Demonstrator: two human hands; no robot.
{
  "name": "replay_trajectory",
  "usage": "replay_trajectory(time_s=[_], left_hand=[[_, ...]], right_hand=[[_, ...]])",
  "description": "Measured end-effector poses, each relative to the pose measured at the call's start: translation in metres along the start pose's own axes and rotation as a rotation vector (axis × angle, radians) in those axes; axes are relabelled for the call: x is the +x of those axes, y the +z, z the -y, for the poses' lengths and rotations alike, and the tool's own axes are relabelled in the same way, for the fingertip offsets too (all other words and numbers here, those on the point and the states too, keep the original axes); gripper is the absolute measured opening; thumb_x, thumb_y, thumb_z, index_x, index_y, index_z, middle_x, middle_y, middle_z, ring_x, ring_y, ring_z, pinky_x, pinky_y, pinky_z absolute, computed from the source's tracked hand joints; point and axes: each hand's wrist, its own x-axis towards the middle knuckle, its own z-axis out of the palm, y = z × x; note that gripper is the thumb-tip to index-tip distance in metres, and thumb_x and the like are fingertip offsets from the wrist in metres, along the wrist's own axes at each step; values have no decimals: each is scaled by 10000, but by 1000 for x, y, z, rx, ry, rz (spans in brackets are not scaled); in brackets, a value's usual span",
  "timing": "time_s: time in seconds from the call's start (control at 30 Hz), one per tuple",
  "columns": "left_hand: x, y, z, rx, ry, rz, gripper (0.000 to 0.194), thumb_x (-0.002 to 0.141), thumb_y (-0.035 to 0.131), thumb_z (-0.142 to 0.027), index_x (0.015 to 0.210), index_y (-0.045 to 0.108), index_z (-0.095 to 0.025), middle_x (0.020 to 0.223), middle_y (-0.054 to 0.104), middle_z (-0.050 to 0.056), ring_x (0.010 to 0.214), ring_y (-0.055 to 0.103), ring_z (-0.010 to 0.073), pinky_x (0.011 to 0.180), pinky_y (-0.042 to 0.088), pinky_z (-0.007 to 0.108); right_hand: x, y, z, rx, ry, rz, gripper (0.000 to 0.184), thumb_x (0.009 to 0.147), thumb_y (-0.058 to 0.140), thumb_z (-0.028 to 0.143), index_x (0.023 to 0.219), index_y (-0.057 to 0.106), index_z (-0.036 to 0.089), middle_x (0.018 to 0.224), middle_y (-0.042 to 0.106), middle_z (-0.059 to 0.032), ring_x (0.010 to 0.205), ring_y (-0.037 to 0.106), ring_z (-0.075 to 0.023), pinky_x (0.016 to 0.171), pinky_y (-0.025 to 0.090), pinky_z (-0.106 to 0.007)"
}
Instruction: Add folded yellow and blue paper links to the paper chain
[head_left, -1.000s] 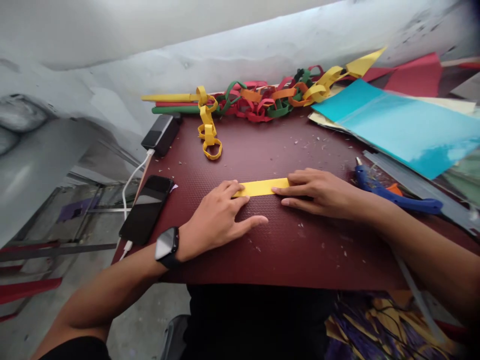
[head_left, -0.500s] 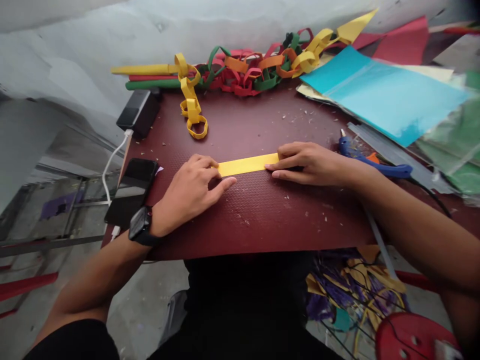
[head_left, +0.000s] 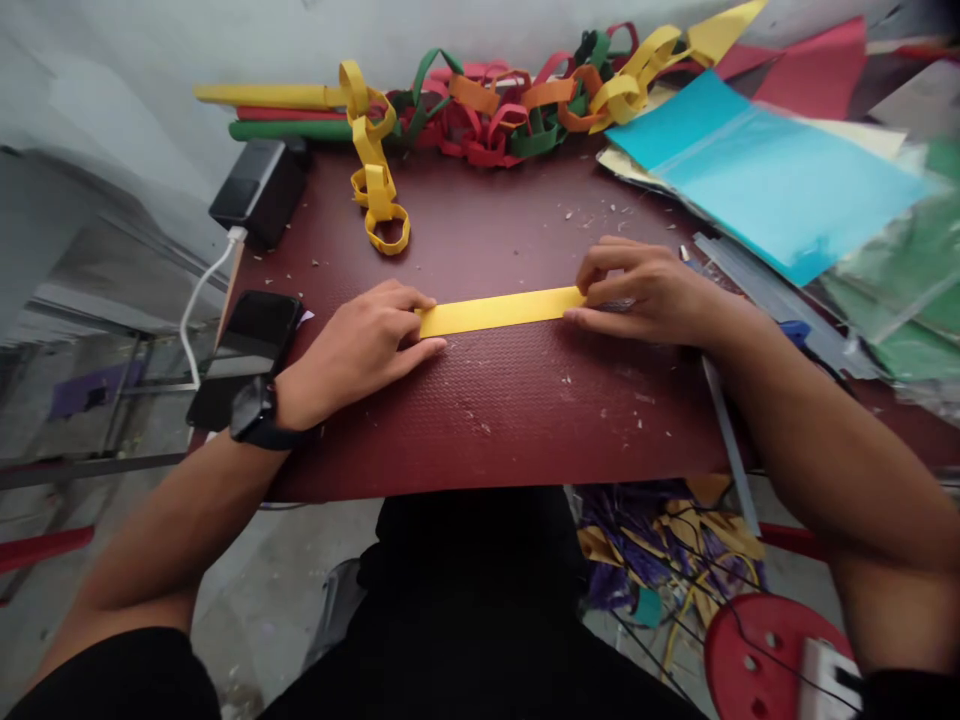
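Note:
A flat yellow paper strip (head_left: 501, 311) lies nearly level across the middle of the table (head_left: 465, 430). Its left end is under the fingers of my left hand (head_left: 371, 335), the thumb resting just below the strip's edge. At the other end, my right hand (head_left: 641, 295) pinches the strip between bent fingers and thumb. Beyond my left hand hangs a yellow paper chain (head_left: 379, 190) of looped links, its last ring lying on the table. It joins a longer heap of red, green and orange paper links (head_left: 487, 120) along the back.
Blue paper sheets (head_left: 780, 180) in clear plastic cover the back right. A blue-handled tool (head_left: 795, 332) is mostly hidden behind my right forearm. At left are a phone (head_left: 259, 335) and a black charger box (head_left: 255, 190) with a white cable. A red stool (head_left: 757, 650) stands below right.
My right hand has shifted right and up to the strip's right end, its fingers now more bent, and more of the strip shows. My left hand keeps to the left end. The whole view has shifted slightly.

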Motion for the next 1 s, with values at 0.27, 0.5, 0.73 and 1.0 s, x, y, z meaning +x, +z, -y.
replay_trajectory(time_s=[0.27, 0.5, 0.73, 1.0], left_hand=[[6, 5, 10, 112, 105, -11, 235, 1169, 630, -284, 1160, 833, -166, 1190, 849, 144, 1122, 765, 327, 982, 647, 486], [6, 5, 10, 145, 128, -23, 256, 1164, 670, -370, 1190, 860, -201, 1206, 846, 130, 1119, 754, 310, 952, 622, 454], [8, 6, 6, 226, 107, -15, 377, 1218, 490, -315, 1115, 835, -201, 1110, 834, 128, 1070, 740, 299, 883, 602, 423], [11, 15, 15, 232, 23, -91, 305, 1197, 511, -284, 1204, 796, -176, 1127, 823, 141, 1107, 785, 313, 962, 642, 439]], right_hand=[[0, 15, -8, -81, 3, 15, 283, 1169, 685, 478, 1299, 866, 302, 1283, 794, -99, 1117, 691, -282, 1012, 580, -501], [2, 14, 0, -197, 49, 54, 320, 1185, 636, 520, 1337, 848, 335, 1290, 801, -97, 1129, 707, -301, 1020, 595, -509], [6, 12, 7, -292, 40, 67, 377, 1240, 482, 430, 1182, 822, 277, 1212, 821, -118, 1010, 678, -293, 913, 572, -506], [9, 17, 12, -320, 158, 88, 420, 1241, 416, 519, 1233, 781, 312, 1176, 794, -129, 1114, 673, -325, 955, 530, -531]])
